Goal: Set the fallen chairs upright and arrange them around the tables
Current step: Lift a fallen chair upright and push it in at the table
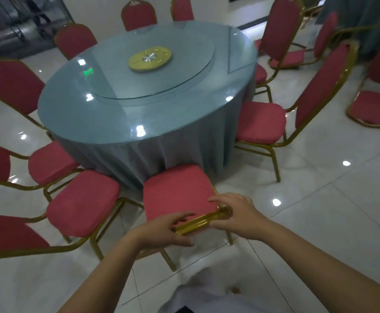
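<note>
chair (pixel 177 195): upright, dead ahead, just below the hands, parked seat-first at the near edge of the table (pixel 162 150)
top rail (pixel 198 223): gold bar, lying left-right across the view, tilted up a touch at the right
left hand (pixel 162 231): pinching the rail's left end, fingers over, thumb under
right hand (pixel 236 218): draped over the right end, probably wrapped round it, bit blurry tho
nearer: about even, both on the rail, apart along it
neighbours: left chair (pixel 82 204) just beside, right chair (pixel 260 122) well apart
in the way: tablecloth right at the seat front, so hardly any room to push in; tight on the left for a sideways shuffle
</note>
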A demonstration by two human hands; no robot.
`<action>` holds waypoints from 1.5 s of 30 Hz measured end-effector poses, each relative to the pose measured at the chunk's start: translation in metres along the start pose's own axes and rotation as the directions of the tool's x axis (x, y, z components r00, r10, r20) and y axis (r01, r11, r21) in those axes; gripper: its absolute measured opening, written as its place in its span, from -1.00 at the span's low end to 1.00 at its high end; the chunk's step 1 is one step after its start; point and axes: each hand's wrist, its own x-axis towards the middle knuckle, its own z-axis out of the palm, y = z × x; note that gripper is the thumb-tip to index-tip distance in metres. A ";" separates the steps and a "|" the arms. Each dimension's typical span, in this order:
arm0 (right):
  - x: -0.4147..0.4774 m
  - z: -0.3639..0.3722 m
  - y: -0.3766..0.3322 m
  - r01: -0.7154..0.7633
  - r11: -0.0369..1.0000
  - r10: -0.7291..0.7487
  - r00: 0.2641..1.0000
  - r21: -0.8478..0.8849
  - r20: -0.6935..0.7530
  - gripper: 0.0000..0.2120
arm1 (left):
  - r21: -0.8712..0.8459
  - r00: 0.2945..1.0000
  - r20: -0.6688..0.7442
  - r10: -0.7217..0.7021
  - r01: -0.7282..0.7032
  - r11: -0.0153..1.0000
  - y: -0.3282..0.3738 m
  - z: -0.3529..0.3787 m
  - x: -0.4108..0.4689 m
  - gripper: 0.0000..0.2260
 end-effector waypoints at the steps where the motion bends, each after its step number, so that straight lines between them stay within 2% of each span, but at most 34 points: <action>1: -0.009 -0.015 0.012 -0.048 0.997 0.052 0.997 0.061 -0.061 -0.41 | -0.026 0.999 -0.016 0.043 -0.044 0.999 0.014 -0.001 0.014 -0.32; 5: -0.040 -0.085 0.067 -0.203 0.949 0.266 0.927 0.243 -0.264 -0.53 | 0.003 0.979 -0.107 0.173 -0.173 0.985 0.070 0.003 0.087 -0.34; 9: -0.066 -0.148 0.117 -0.227 0.918 0.357 0.830 0.324 -0.429 -0.62 | -0.019 0.975 -0.033 0.219 -0.220 0.975 0.131 0.010 0.170 -0.53; 14: -0.071 -0.223 0.183 -0.259 0.910 0.401 0.748 0.323 -0.529 -0.59 | 0.044 0.966 -0.026 0.258 -0.257 0.966 0.232 0.014 0.290 -0.39; 18: -0.047 -0.305 0.237 -0.300 0.906 0.419 0.727 0.297 -0.544 -0.56 | 0.036 0.957 -0.092 0.274 -0.272 0.962 0.321 0.004 0.394 -0.35; 24: -0.012 -0.429 0.299 -0.353 0.902 0.431 0.764 0.249 -0.480 -0.50 | -0.050 0.949 -0.185 0.255 -0.268 0.962 0.438 -0.022 0.502 -0.20; 28: 0.010 -0.491 0.337 -0.342 0.907 0.420 0.772 0.247 -0.477 -0.45 | -0.062 0.929 -0.264 0.258 -0.283 0.957 0.500 -0.041 0.552 -0.21; 34: 0.071 -0.580 0.402 -0.296 0.944 0.330 0.859 0.147 -0.392 -0.34 | -0.155 0.946 -0.313 0.081 -0.135 0.979 0.559 -0.055 0.637 -0.15; 36: 0.100 -0.612 0.425 -0.254 0.964 0.266 0.900 0.081 -0.347 -0.30 | -0.200 0.943 -0.332 0.037 -0.109 0.974 0.571 -0.053 0.666 -0.24; 38: 0.129 -0.643 0.448 -0.207 0.978 0.206 0.937 0.026 -0.283 -0.27 | -0.201 0.914 -0.406 -0.031 -0.056 0.978 0.579 -0.049 0.690 -0.42; 42: 0.187 -0.704 0.486 -0.109 0.990 0.096 0.987 -0.092 -0.130 -0.22 | -0.142 0.776 -0.595 -0.208 0.153 0.978 0.589 -0.042 0.712 -0.80; 45: 0.224 -0.736 0.500 -0.039 0.971 0.030 0.999 -0.237 -0.043 -0.16 | -0.230 0.763 -0.571 -0.303 0.205 0.951 0.599 -0.039 0.708 -0.90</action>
